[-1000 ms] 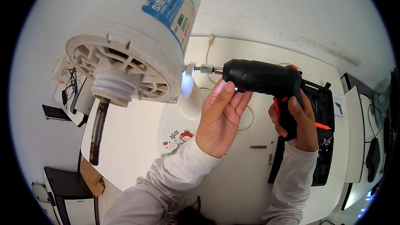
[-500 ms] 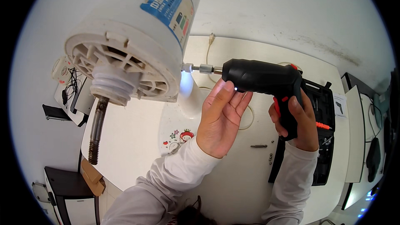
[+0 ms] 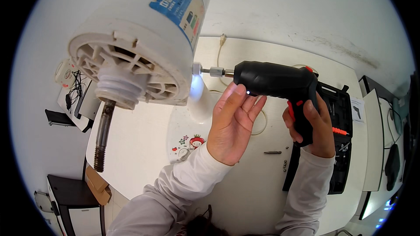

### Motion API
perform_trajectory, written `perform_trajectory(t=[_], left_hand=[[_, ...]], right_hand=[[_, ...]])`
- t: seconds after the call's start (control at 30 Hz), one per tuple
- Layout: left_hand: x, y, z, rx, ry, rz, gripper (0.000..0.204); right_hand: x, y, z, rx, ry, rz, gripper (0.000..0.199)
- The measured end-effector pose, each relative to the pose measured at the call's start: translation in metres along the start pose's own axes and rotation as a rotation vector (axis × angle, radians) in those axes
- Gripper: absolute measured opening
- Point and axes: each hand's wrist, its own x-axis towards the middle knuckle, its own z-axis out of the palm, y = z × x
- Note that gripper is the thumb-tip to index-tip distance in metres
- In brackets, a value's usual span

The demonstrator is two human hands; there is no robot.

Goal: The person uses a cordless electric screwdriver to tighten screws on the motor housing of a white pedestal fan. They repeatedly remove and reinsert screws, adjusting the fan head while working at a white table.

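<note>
A black pistol-shaped electric screwdriver with red accents is in my right hand, whose fingers wrap its handle by the red trigger. Its silver bit holder points left, and the tip meets a small white knob on the side of a fan motor housing. A small light on the tool is lit and brightens the white stand. My left hand is palm up below the tool's nose, fingers stretched and apart, thumb tip at its underside. A threaded metal shaft sticks out of the housing's front.
A screwdriver bit and several small metal parts lie on the white table. Right of them is an open black tool case with an orange-handled tool. A cable with a plug runs behind.
The fan housing has shifted very slightly to the right. Both hands and the electric screwdriver stay almost exactly where they were.
</note>
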Motion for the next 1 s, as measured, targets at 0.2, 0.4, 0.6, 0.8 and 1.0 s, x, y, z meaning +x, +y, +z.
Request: perform_trajectory(t=[0.2, 0.4, 0.6, 0.8, 1.0], left_hand=[[-0.039, 0.033, -0.022, 0.485, 0.055, -0.156, 0.031], [-0.058, 0.084, -0.088, 1.13, 0.259, 0.511, 0.02], [-0.005, 0.105, -0.13, 0.784, 0.038, 0.34, 0.051], [0.008, 0.104, -0.148, 0.842, -0.072, 0.275, 0.06], [0.002, 0.098, -0.134, 0.907, -0.017, 0.287, 0.055]], right_hand=[[0.0, 0.001, -0.002, 0.018, -0.008, -0.007, 0.049], [0.0, 0.001, 0.001, 0.001, 0.031, 0.001, 0.048], [0.0, 0.0, 0.004, -0.008, 0.034, 0.0, 0.047], [-0.002, -0.001, 0.003, -0.008, 0.035, -0.001, 0.048], [0.0, 0.002, 0.003, -0.034, 0.055, 0.005, 0.045]])
